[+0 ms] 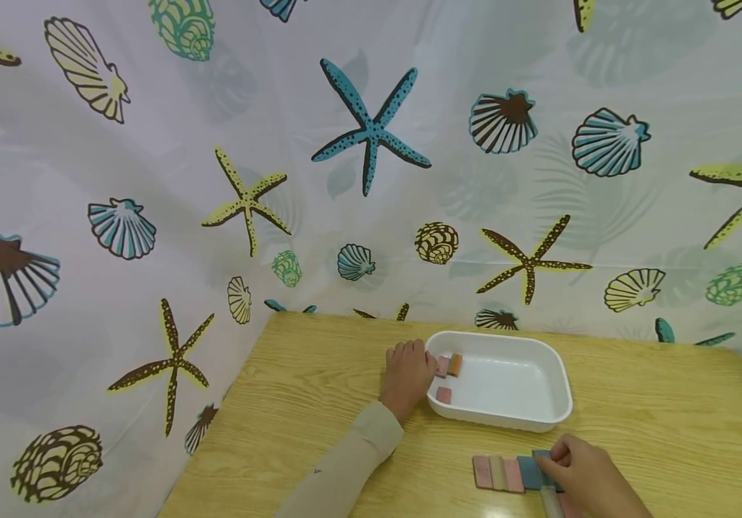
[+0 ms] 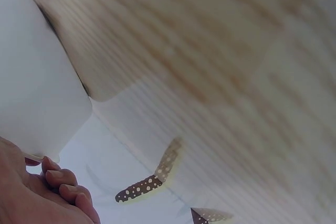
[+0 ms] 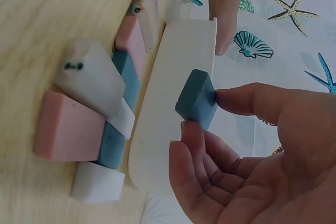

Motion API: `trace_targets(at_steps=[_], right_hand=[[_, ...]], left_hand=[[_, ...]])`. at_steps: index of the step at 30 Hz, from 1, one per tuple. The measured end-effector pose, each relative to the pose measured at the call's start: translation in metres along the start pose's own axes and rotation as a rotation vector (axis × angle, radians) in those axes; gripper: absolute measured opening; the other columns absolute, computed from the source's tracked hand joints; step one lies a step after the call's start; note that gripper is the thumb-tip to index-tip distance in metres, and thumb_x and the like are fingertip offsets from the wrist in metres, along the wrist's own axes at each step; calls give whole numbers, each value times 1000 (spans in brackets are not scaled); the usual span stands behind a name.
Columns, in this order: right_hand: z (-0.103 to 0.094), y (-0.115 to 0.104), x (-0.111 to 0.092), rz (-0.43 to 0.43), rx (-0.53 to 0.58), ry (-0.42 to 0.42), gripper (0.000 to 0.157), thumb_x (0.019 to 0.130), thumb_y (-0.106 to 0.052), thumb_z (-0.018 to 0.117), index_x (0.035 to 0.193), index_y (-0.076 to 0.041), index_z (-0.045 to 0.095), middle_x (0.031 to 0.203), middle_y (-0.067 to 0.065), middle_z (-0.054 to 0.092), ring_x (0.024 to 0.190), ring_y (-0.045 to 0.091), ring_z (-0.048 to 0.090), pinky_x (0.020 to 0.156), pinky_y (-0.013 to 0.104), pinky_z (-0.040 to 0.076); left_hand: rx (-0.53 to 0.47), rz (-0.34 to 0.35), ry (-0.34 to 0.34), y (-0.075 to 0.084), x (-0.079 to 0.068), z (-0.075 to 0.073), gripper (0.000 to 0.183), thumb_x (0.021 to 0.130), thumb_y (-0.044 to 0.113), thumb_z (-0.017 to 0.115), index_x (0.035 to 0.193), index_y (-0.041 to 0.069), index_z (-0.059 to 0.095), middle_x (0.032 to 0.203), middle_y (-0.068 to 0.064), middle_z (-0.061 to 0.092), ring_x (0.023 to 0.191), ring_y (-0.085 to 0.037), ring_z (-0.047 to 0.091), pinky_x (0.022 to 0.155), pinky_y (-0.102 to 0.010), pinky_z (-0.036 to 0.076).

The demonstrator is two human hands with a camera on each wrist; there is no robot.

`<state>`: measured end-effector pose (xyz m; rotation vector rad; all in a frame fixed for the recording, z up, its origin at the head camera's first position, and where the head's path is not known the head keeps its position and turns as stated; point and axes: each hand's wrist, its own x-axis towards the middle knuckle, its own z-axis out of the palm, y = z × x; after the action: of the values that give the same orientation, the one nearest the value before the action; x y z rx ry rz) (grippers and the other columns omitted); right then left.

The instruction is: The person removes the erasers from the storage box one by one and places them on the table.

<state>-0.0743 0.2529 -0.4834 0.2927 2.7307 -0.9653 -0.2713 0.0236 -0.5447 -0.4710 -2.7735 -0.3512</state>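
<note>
My right hand [image 1: 587,471] pinches a small blue block [image 3: 196,98] between thumb and fingertips, raised over the table at the tray's near right. Below it lie pink, beige, blue and white blocks; a pink block [image 1: 482,472], a beige block [image 1: 497,473] and a blue block [image 1: 529,473] are in a row. In the right wrist view, a beige block [image 3: 89,74] and a pink block [image 3: 69,127] sit beside that row. My left hand [image 1: 408,375] grips the left rim of the white tray [image 1: 507,416]. Its curled fingers [image 2: 67,178] show in the left wrist view.
Inside the tray's left end lie an orange block [image 1: 455,365] and two pink ones, one of them the pink block [image 1: 443,395] nearer me. A cloth [image 1: 410,208] printed with shells and starfish hangs behind and left of the wooden table [image 1: 319,388].
</note>
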Motion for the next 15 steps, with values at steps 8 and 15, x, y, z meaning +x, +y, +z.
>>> trace_targets(at_steps=[8,15], right_hand=[[17,8,-6,40,1,-71,36,83,-39,65,81,-5,54,70,1,51,64,15,47,60,32,41],[32,11,-5,27,-35,-87,26,82,-28,67,78,-6,54,67,0,50,63,15,46,58,30,40]], left_hand=[[-5,-4,0,0,0,1,23,96,31,39,88,14,53,77,2,50,74,-17,44,68,-33,32],[-1,-15,-18,1,0,-1,24,96,31,40,92,12,54,82,0,53,76,-18,45,70,-33,32]])
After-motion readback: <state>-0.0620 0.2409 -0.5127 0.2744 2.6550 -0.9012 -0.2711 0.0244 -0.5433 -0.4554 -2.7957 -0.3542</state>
